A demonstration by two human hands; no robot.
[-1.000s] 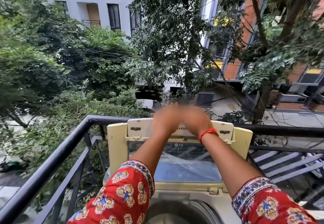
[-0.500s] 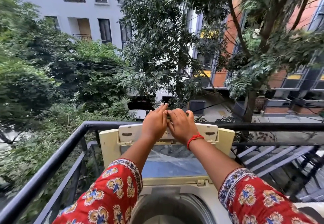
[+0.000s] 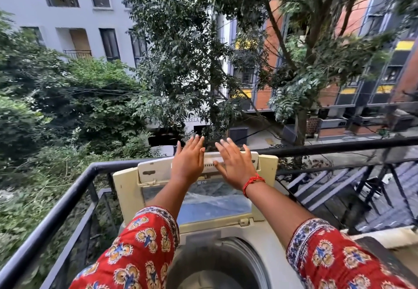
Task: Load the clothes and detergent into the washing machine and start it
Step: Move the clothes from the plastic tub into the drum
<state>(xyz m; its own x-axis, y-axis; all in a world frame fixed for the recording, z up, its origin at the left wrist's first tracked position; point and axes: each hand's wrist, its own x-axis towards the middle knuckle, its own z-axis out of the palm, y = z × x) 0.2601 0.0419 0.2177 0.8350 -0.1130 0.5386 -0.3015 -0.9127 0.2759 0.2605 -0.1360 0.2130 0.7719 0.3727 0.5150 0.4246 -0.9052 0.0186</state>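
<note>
Washing machine [image 3: 228, 232] stands against the balcony railing [image 3: 67, 193], lid [image 3: 199, 189] raised upright, drum open below it. Your left hand [image 3: 188, 159] and right hand [image 3: 234, 164] rest at the lid's top edge, fingers straight, spread, holding nothing.

- Black metal balcony railing [image 3: 67, 192], running along the left and far sides.
- Pale grey apartment building [image 3: 67, 15] with dark windows, upper left.
- Orange-brick building [image 3: 352, 24] with yellow panels, right.
- Tall leafy tree [image 3: 192, 51], centre; dense green shrubs [image 3: 45, 107], left.
- Black metal stairs [image 3: 339, 189], right.
- Soft daylight.
</note>
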